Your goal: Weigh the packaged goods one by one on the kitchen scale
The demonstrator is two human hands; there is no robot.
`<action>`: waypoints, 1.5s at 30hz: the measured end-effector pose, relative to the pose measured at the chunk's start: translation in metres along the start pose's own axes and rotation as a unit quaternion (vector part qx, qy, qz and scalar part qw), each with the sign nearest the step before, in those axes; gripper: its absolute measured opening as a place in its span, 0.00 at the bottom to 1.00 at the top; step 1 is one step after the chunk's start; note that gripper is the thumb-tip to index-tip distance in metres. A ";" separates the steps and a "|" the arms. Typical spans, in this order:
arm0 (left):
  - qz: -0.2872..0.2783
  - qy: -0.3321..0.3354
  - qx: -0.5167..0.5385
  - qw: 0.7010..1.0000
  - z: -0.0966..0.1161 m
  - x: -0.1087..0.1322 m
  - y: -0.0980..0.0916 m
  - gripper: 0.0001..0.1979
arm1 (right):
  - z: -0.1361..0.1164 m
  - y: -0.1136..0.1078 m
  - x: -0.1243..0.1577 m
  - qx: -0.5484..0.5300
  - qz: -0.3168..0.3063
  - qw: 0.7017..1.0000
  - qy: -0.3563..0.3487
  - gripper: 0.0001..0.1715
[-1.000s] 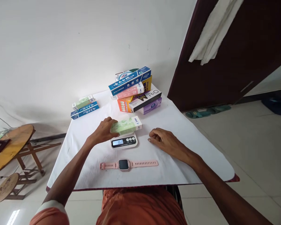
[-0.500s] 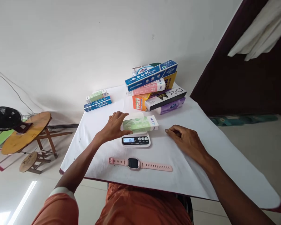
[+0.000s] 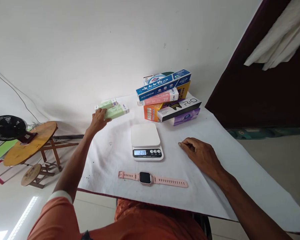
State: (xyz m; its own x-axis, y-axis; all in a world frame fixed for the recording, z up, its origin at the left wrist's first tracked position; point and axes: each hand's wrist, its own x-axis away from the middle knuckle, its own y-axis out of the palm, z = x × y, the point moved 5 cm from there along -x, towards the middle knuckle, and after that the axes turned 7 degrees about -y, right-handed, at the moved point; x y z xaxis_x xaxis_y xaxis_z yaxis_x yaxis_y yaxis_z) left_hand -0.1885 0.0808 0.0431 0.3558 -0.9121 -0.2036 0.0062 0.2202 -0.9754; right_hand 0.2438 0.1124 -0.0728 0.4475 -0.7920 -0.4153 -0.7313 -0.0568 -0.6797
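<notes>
At the far left of the table, my left hand (image 3: pixel 99 119) grips the near end of a green-and-white toothpaste box (image 3: pixel 117 111). That box lies in front of a second, smaller-looking green-and-white box (image 3: pixel 106 103), and the blue box there is hidden from view. A white digital kitchen scale (image 3: pixel 145 135) stands mid-table with a bare platform and a lit display that seems to read 219. Right of the scale, my right hand (image 3: pixel 202 154) rests on the cloth with its fingers curled closed and nothing visible in them. A pink-strapped smartwatch (image 3: pixel 145 178) lies flat in front of the scale.
Behind the scale to the right, a pile holds a blue toothpaste box (image 3: pixel 163 85), a pink box (image 3: pixel 158 97), an orange box (image 3: pixel 151 112), a black-and-white box (image 3: pixel 179 109) and a purple pack (image 3: pixel 187 116). A wall rises behind the table; a fan (image 3: pixel 8 128) stands left.
My left hand has carried the green-and-white toothpaste box off the scale to the boxes at the far left. The display changed from about 363 to 219. My right hand stayed in place.
</notes>
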 end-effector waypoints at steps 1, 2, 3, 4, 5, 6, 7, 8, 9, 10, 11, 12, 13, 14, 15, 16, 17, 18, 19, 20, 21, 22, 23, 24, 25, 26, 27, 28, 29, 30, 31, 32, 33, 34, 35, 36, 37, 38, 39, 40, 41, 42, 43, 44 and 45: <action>-0.011 -0.027 -0.018 0.999 -0.013 -0.015 0.003 0.27 | 0.000 0.000 0.000 0.003 0.002 1.000 -0.001 0.17; -0.022 -0.051 -0.032 0.998 -0.025 -0.029 0.007 0.27 | 0.001 0.000 0.000 0.004 0.005 1.000 -0.002 0.17; -0.033 -0.069 -0.040 0.996 -0.034 -0.041 0.012 0.27 | 0.001 0.000 0.000 0.005 0.006 1.000 -0.002 0.17; -0.040 -0.083 -0.044 0.995 -0.040 -0.052 0.017 0.27 | 0.001 0.000 0.000 0.004 0.006 1.000 0.000 0.17; -0.045 -0.092 -0.044 0.994 -0.045 -0.060 0.021 0.28 | 0.001 0.000 0.000 0.002 0.005 1.000 0.003 0.17; -0.048 -0.097 -0.043 0.993 -0.047 -0.067 0.025 0.28 | 0.001 0.000 0.001 0.001 0.004 1.000 0.007 0.17; -0.049 -0.101 -0.041 0.993 -0.049 -0.072 0.028 0.28 | 0.001 0.000 0.001 0.000 0.003 1.000 0.011 0.17; -0.049 -0.104 -0.041 0.992 -0.049 -0.075 0.031 0.28 | 0.001 0.000 0.001 0.000 0.003 1.000 0.014 0.17; -0.049 -0.107 -0.042 0.992 -0.050 -0.077 0.032 0.28 | 0.001 0.000 0.001 0.001 0.002 1.000 0.017 0.18; -0.048 -0.109 -0.044 0.992 -0.050 -0.078 0.033 0.28 | 0.001 0.000 0.001 0.002 0.003 1.000 0.018 0.18; -0.046 -0.110 -0.046 0.992 -0.049 -0.079 0.033 0.27 | 0.002 0.000 0.001 0.003 0.003 1.000 0.017 0.18; -0.045 -0.111 -0.050 0.992 -0.049 -0.080 0.033 0.27 | 0.002 0.000 0.001 0.003 0.003 1.000 0.017 0.18; -0.043 -0.113 -0.054 0.991 -0.049 -0.080 0.033 0.27 | 0.002 0.001 0.002 0.003 0.003 1.000 0.015 0.17; -0.041 -0.115 -0.057 0.991 -0.048 -0.080 0.032 0.26 | 0.003 0.001 0.002 0.003 0.004 1.000 0.013 0.17; -0.039 -0.118 -0.061 0.990 -0.048 -0.079 0.032 0.26 | 0.003 0.001 0.002 0.003 0.005 1.000 0.012 0.17; -0.037 -0.122 -0.064 0.990 -0.048 -0.079 0.031 0.26 | 0.003 0.001 0.002 0.003 0.006 1.000 0.010 0.17; -0.034 -0.126 -0.065 0.989 -0.047 -0.078 0.031 0.26 | 0.003 0.001 0.002 0.002 0.007 1.000 0.009 0.16; -0.030 -0.130 -0.066 0.989 -0.046 -0.077 0.030 0.26 | 0.003 0.001 0.002 0.002 0.009 1.000 0.008 0.16; -0.025 -0.134 -0.065 0.989 -0.045 -0.076 0.030 0.26 | 0.003 0.001 0.001 0.003 0.012 1.000 0.007 0.16; -0.019 -0.137 -0.063 0.988 -0.042 -0.074 0.029 0.26 | 0.003 0.001 0.001 0.004 0.013 1.000 0.005 0.16; -0.014 -0.137 -0.062 0.989 -0.038 -0.073 0.027 0.27 | 0.003 0.001 0.001 0.005 0.016 1.000 0.003 0.17; -0.006 -0.134 -0.058 0.989 -0.032 -0.071 0.025 0.28 | 0.003 0.001 0.001 0.006 0.017 1.000 0.002 0.17; 0.008 -0.127 -0.048 0.991 -0.024 -0.070 0.021 0.30 | 0.003 0.001 0.000 0.006 0.018 1.000 0.000 0.17; 0.027 -0.115 -0.032 0.992 -0.014 -0.069 0.015 0.32 | 0.003 0.001 0.000 0.007 0.017 1.000 0.000 0.17; 0.051 -0.096 -0.009 0.994 -0.001 -0.068 0.007 0.32 | 0.003 0.001 -0.001 0.008 0.017 1.000 0.000 0.17; 0.078 -0.071 0.020 0.994 0.015 -0.067 -0.002 0.31 | 0.003 0.001 -0.001 0.009 0.017 1.000 0.002 0.17; 0.105 -0.039 0.050 0.992 0.034 -0.065 -0.012 0.30 | 0.003 0.001 -0.001 0.011 0.017 1.000 0.004 0.17; 0.128 -0.003 0.077 0.989 0.055 -0.064 -0.022 0.29 | 0.003 0.001 -0.001 0.012 0.017 1.000 0.006 0.17; 0.144 0.036 0.098 0.984 0.077 -0.063 -0.031 0.29 | 0.003 0.001 -0.001 0.013 0.018 1.000 0.008 0.17; 0.152 0.074 0.112 0.979 0.100 -0.062 -0.038 0.29 | 0.003 0.001 -0.001 0.014 0.016 1.000 0.009 0.17; 0.151 0.103 0.119 0.976 0.122 -0.062 -0.043 0.30 | 0.003 0.001 -0.001 0.013 0.015 1.000 0.009 0.16; 0.141 0.128 0.120 0.974 0.144 -0.062 -0.046 0.30 | 0.002 0.002 -0.001 0.013 0.013 1.000 0.008 0.16; 0.126 0.148 0.115 0.974 0.165 -0.063 -0.046 0.31 | 0.002 0.002 -0.001 0.014 0.013 1.000 0.007 0.16; 0.107 0.162 0.105 0.975 0.183 -0.065 -0.045 0.32 | 0.002 0.002 0.000 0.016 0.013 1.000 0.006 0.16; 0.086 0.170 0.089 0.978 0.200 -0.067 -0.042 0.32 | 0.002 0.003 0.000 0.017 0.014 1.000 0.007 0.16; 0.067 0.172 0.070 0.980 0.214 -0.070 -0.038 0.33 | 0.003 0.003 0.000 0.019 0.014 1.000 0.008 0.15; 0.051 0.168 0.049 0.983 0.226 -0.073 -0.035 0.33 | 0.003 0.004 0.001 0.020 0.015 1.000 0.009 0.15; 0.037 0.160 0.028 0.986 0.235 -0.076 -0.032 0.33 | 0.004 0.005 0.001 0.021 0.015 1.000 0.009 0.15; 0.028 0.149 0.009 0.988 0.242 -0.079 -0.029 0.32 | 0.005 0.005 0.001 0.022 0.015 1.000 0.008 0.15; 0.022 0.137 -0.005 0.990 0.247 -0.082 -0.027 0.31 | 0.005 0.005 0.001 0.023 0.016 1.000 0.007 0.15; 0.019 0.126 -0.015 0.992 0.250 -0.084 -0.026 0.30 | 0.005 0.006 0.001 0.023 0.016 1.000 0.005 0.15; 0.018 0.119 -0.020 0.993 0.252 -0.086 -0.026 0.29 | 0.005 0.006 0.001 0.025 0.017 1.000 0.004 0.15; 0.020 0.115 -0.019 0.993 0.253 -0.087 -0.025 0.28 | 0.005 0.006 0.001 0.027 0.017 0.999 0.004 0.15; 0.022 0.114 -0.013 0.993 0.253 -0.088 -0.025 0.28 | 0.005 0.006 0.001 0.029 0.016 0.999 0.006 0.15; 0.025 0.115 -0.001 0.993 0.253 -0.089 -0.024 0.27 | 0.005 0.006 0.001 0.031 0.014 0.999 0.008 0.15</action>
State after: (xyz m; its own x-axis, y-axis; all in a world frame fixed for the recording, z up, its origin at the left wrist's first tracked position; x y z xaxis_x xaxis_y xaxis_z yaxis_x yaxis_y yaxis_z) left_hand 0.0157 0.2439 0.1057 0.1330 -0.9549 -0.2653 -0.0081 0.2667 -0.9638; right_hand 0.2428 0.1147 -0.0804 0.4190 -0.8022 -0.4254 -0.7095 0.0031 -0.7047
